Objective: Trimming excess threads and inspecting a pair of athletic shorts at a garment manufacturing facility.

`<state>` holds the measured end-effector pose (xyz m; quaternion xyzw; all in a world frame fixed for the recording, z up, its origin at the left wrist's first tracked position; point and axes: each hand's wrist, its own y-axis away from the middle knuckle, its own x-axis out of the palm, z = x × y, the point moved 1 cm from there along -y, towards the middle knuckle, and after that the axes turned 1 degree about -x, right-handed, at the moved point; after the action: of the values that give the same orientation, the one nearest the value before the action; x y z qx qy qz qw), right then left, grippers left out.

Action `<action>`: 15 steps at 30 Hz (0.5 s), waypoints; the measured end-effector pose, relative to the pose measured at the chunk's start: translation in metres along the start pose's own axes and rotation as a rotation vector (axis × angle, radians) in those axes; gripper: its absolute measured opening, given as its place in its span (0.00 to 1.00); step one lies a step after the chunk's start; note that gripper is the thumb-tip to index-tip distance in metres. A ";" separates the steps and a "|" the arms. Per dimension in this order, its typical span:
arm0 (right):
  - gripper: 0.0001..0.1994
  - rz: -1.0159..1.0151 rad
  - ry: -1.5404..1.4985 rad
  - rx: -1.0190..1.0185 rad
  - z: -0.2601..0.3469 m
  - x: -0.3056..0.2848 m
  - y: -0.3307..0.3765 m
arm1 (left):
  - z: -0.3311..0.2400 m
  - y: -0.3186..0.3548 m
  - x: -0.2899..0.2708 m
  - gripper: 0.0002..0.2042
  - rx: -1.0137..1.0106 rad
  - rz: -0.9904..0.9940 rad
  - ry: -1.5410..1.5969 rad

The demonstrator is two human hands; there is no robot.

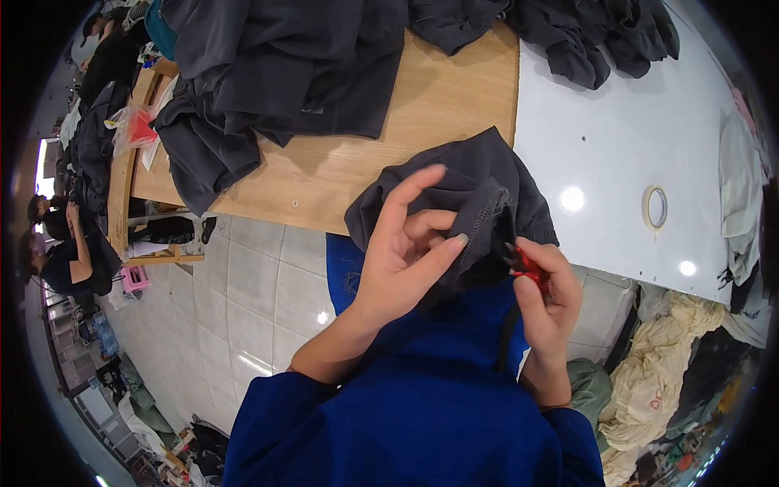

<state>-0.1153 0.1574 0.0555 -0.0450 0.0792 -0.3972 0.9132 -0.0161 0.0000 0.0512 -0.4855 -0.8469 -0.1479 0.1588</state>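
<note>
Left hand [393, 264]: pinching grey cloth [510, 158]!
Right hand [553, 299]: gripping red snips [531, 266]!
Wooden edge [312, 222]: cloth spills over, near!
White surface [617, 154]: stretching off right!

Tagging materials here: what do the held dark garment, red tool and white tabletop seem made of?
Dark garment: matte fabric, possibly synthetic, as it drapes in soft folds.
Red tool: perhaps plastic or coated handles, judging by the bright colour; the right hand hides much of it.
White tabletop: smooth, glossy, perhaps laminate, since it mirrors lights.
</note>
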 end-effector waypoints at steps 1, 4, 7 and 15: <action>0.16 -0.002 0.000 -0.001 0.000 0.002 -0.001 | 0.000 0.001 0.001 0.34 0.050 -0.011 0.000; 0.16 -0.032 0.158 -0.049 -0.001 0.007 -0.002 | 0.001 0.005 0.000 0.38 0.070 -0.002 -0.029; 0.16 -0.077 0.195 -0.054 -0.003 0.009 -0.003 | 0.002 0.006 -0.001 0.38 0.094 0.009 -0.046; 0.14 -0.064 0.063 0.018 -0.005 0.014 -0.007 | 0.002 0.007 -0.001 0.38 0.097 -0.002 -0.093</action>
<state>-0.1117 0.1426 0.0502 -0.0265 0.1030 -0.4281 0.8975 -0.0093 0.0033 0.0496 -0.4830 -0.8598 -0.0842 0.1426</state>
